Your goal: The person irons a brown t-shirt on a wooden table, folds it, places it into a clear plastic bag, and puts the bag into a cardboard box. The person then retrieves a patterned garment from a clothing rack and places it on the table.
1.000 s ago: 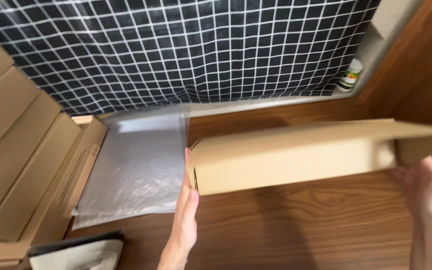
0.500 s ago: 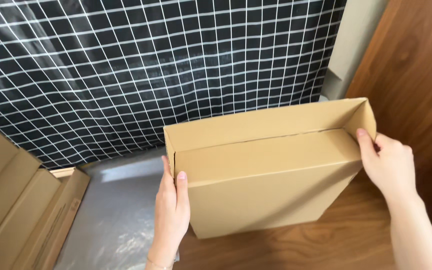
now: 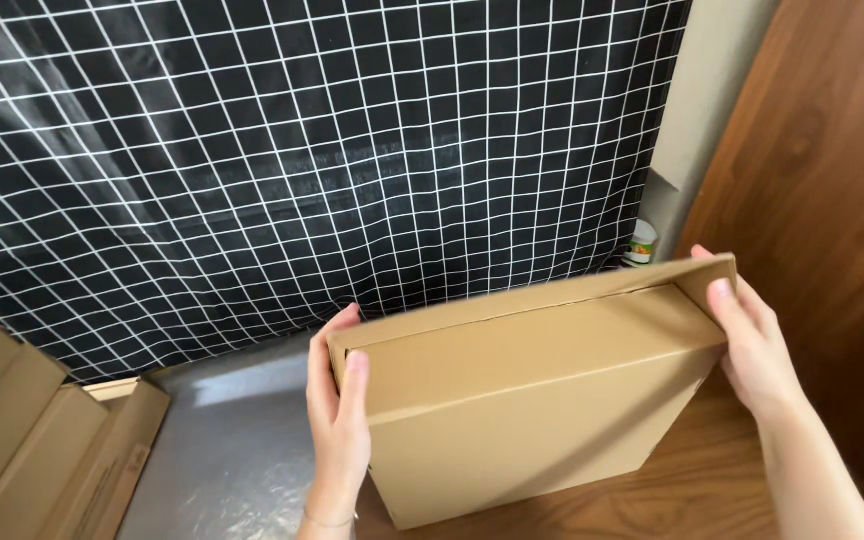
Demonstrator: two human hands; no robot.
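- cardboard box (image 3: 512, 400): plain tan brown
- curtain (image 3: 302, 150): black with a white grid of squares
- plastic sheet (image 3: 232, 450): shiny silvery grey
- floor (image 3: 712, 490): reddish-brown wood grain
- stacked cardboard (image 3: 22, 440): tan
- small bottle (image 3: 640, 243): white and green

black curtain with white grid (image 3: 302, 150) hanging across the back, stack of flat brown cartons (image 3: 22, 450) lower left, crinkly clear plastic sheet (image 3: 232, 450) on wooden floor (image 3: 712, 490), small green-and-white bottle (image 3: 640, 243) by the wall

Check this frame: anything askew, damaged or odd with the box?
Nothing stands out. The flat cardboard box is held tilted between the left hand and right hand, but its edges look clean, with no dents or tears showing. The stacked cardboard at left lies orderly.
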